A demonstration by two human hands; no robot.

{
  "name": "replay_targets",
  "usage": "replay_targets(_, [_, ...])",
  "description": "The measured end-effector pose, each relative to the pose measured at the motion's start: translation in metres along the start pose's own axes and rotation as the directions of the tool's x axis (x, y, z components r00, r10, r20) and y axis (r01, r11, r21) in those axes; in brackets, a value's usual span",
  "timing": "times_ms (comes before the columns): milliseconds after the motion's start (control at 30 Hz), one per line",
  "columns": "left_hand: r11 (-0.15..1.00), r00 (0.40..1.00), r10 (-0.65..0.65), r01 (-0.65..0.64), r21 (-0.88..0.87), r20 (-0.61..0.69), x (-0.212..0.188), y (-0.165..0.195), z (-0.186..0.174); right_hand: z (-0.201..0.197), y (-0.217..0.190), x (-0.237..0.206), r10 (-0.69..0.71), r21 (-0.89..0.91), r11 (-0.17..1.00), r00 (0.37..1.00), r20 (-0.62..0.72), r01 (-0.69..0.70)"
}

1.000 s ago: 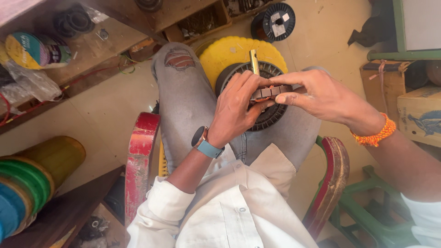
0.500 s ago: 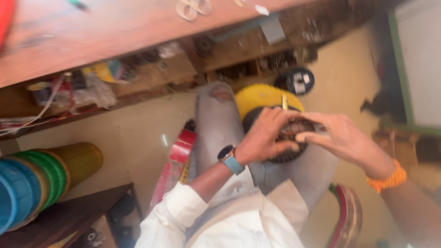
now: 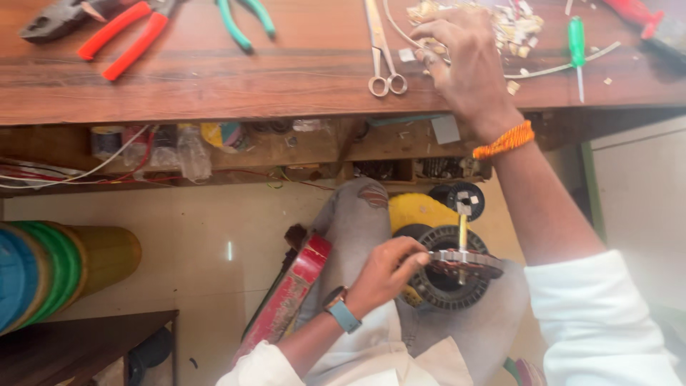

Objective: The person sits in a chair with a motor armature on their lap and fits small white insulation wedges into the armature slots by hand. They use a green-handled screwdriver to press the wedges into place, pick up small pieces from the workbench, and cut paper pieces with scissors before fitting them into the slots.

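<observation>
Left hand (image 3: 386, 271) pinching ring-shaped motor stator (image 3: 457, 261); right hand (image 3: 468, 61) spread over paper scraps (image 3: 511, 25).

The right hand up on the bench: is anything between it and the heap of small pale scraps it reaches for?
Nothing visible. The right hand already rests on the bench with its fingertips in the scrap heap. The scissors lie just beside it, clear of the heap. The left hand holds the ring-shaped wound core over the lap.

Both arms wear white long sleeves, pushed back from the wrists. The left hand (image 3: 382, 275) has a watch with a light blue strap (image 3: 343, 312) at its wrist, and the right hand (image 3: 464, 61) has an orange thread band (image 3: 504, 141). The legs are in faded grey jeans (image 3: 357, 221), ripped at one knee.
</observation>
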State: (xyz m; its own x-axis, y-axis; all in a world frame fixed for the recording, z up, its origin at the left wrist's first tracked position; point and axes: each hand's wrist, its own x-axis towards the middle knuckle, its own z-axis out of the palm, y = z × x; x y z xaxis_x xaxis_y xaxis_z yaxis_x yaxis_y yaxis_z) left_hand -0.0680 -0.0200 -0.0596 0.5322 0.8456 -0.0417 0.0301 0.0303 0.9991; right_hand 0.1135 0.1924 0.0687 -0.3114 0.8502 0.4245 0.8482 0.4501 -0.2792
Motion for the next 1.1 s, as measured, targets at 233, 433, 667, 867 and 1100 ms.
replay_targets(233, [0.988, 0.997, 0.067, -0.06, -0.141, 0.044, 0.001, 0.007, -0.022, 0.028, -0.001, 0.053, -0.095, -0.169, 0.98, 0.993, 0.074, 0.107])
replay_targets(433, [0.96, 0.998, 0.037, -0.022, -0.278, 0.049, 0.005, 0.021, -0.041, -0.012, -0.058, -0.022, 0.043, 0.254, 0.966, 0.999, 0.032, -0.05])
replay_targets(667, [0.951, 0.993, 0.034, 0.002, -0.309, 0.112, -0.001, 0.032, -0.016, -0.015, -0.079, -0.272, 0.762, 0.637, 0.249, 0.554, 0.336, -0.729])
replay_targets(867, [0.912, 0.932, 0.333, -0.357, 0.2, 0.143, -0.008, 0.052, 0.042, -0.024, -0.066, -0.43, 0.787, 0.94, 0.241, 0.615, -0.044, -0.241])
replay_targets(1100, [0.981, 0.988, 0.05, -0.076, 0.179, 0.146, -0.005, 0.038, 0.081, -0.086, -0.091, -0.465, 0.948, 0.841, 0.259, 0.293, -0.126, -0.474])
